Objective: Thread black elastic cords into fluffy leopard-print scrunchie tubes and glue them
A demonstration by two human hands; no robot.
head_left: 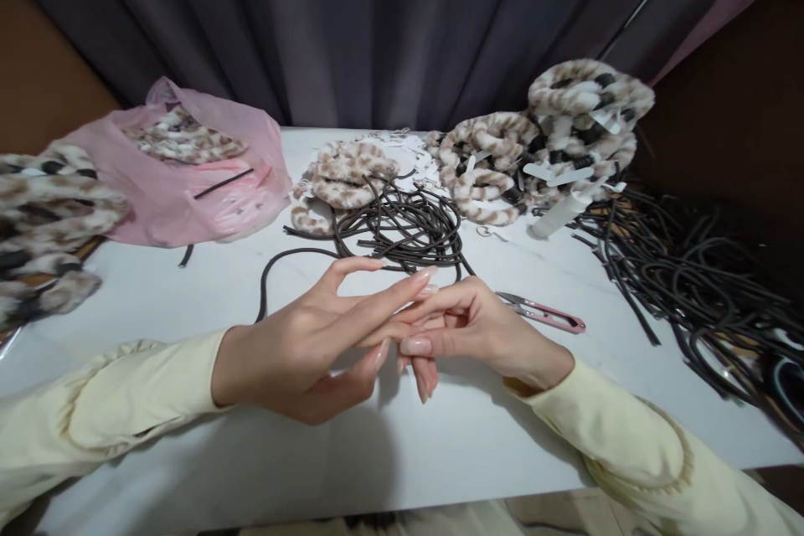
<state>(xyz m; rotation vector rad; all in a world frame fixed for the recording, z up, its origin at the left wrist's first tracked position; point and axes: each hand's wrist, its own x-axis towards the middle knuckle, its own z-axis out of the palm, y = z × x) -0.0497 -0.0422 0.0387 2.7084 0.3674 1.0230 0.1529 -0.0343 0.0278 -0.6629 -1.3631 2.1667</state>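
My left hand (314,343) is raised over the front of the white table, its fingers stretched out and apart. The thumb and fingers of my right hand (477,327) close around a finger of the left one. No object shows between the two hands. Right behind them lies a tangled heap of black cords (408,226), with one loose end curving out past my left hand. Beside my right wrist rests a pair of thread snips (546,315) with a pink handle.
Spotted furry rings (352,172) lie behind the cords, with more stacked furry rings (487,142) at the back right. A pink plastic bag (251,142) holds others. A translucent bottle (556,215) stands near a large black cord pile (691,268). White tags (411,152) lie at the back.
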